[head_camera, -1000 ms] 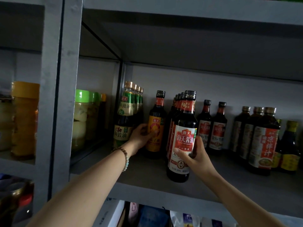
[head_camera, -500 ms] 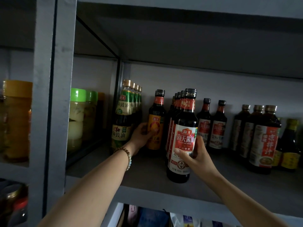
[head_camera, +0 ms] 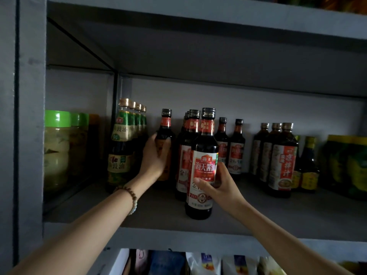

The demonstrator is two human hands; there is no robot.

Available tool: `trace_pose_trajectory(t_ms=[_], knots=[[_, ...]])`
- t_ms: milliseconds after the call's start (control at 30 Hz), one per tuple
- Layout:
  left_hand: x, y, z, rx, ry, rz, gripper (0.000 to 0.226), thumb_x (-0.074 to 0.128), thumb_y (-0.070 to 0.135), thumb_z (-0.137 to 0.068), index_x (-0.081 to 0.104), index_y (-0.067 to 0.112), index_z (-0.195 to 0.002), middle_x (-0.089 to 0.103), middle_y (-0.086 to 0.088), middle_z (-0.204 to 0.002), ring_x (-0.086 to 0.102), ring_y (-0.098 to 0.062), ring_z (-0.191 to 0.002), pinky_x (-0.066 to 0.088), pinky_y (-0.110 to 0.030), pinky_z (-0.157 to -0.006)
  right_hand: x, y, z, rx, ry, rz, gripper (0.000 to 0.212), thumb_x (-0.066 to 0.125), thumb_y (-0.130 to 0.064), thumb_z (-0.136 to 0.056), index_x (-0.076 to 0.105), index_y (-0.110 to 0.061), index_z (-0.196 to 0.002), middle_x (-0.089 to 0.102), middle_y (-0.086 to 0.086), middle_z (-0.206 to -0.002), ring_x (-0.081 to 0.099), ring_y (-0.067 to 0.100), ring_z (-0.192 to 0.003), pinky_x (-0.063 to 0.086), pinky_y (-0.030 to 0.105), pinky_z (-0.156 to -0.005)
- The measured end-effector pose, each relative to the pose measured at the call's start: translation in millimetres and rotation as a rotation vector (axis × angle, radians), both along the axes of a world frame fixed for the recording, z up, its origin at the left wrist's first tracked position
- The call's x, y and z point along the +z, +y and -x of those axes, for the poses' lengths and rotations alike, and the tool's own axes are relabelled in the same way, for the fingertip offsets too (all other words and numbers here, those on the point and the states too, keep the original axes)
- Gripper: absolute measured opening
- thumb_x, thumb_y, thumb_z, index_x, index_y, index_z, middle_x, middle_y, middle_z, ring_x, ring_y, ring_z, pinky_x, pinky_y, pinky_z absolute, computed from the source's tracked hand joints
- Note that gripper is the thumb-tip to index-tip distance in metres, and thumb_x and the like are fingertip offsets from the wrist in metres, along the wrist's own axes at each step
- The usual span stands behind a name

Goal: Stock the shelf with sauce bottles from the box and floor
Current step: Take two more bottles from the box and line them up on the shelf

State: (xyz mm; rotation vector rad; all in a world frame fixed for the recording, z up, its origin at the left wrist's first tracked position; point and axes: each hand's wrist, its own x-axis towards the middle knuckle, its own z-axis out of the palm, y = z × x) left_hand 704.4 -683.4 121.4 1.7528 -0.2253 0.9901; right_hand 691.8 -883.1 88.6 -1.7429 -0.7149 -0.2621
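A dark soy sauce bottle with a red and white label (head_camera: 203,155) stands at the front of a row on the grey shelf (head_camera: 158,215). My right hand (head_camera: 216,187) wraps its lower label from the right. Farther back and to the left, my left hand (head_camera: 155,155), with a bead bracelet on the wrist, grips the body of an orange-labelled sauce bottle (head_camera: 165,126) that stands upright. More red-labelled bottles (head_camera: 190,135) line up behind the front one.
Green-labelled bottles (head_camera: 121,139) stand at the shelf's left end beside a dark divider post. Green-lidded jars (head_camera: 57,147) fill the neighbouring bay. Small bottles (head_camera: 236,147), taller red-labelled bottles (head_camera: 282,157) and yellow-green packs (head_camera: 345,165) sit to the right. Packets lie on the lower shelf (head_camera: 202,262).
My left hand has slid up from the orange-labelled bottle's lower label to its body. The right hand stays on the front bottle. The camera has shifted slightly left.
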Motion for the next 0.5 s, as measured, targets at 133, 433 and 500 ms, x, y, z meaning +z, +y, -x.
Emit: trace_pose_trajectory(t_ms=[133,433,500], knots=[[22.5,-38.3,10.9,0.029,-0.109,-0.194,0.074,0.039,0.062,-0.085,0.022,0.022,-0.145,0.026,0.006,-0.151,0.023,0.001,-0.134,0.022,-0.023,-0.11,0.5,-25.4,-8.7,-0.053,0.007,0.012,0.071,0.074,-0.052,-0.059,0.047,-0.027,-0.119,0.066,-0.007,-0.107,0.065,0.005,-0.099,0.056,0.028,-0.082],[19.2,-77.2,-9.4,0.32,-0.359,-0.441,0.083,0.043,0.06,-0.086,0.005,0.022,-0.149,0.005,0.003,-0.158,0.004,-0.009,-0.145,0.022,-0.04,-0.117,8.2,-56.6,-88.0,-0.126,0.073,0.044,0.041,0.076,-0.028,-0.076,0.052,-0.029,-0.11,0.066,-0.009,-0.104,0.063,0.01,-0.099,0.054,0.028,-0.082],[13.2,-75.4,-14.4,0.361,-0.386,-0.474,0.081,0.044,0.057,-0.087,0.006,0.021,-0.149,0.007,0.001,-0.158,0.008,-0.012,-0.145,0.025,-0.04,-0.115,13.0,-58.3,-105.7,-0.136,0.07,0.055,0.031,0.073,-0.02,-0.08,0.051,-0.032,-0.099,0.063,-0.011,-0.098,0.061,0.007,-0.093,0.052,0.026,-0.08]])
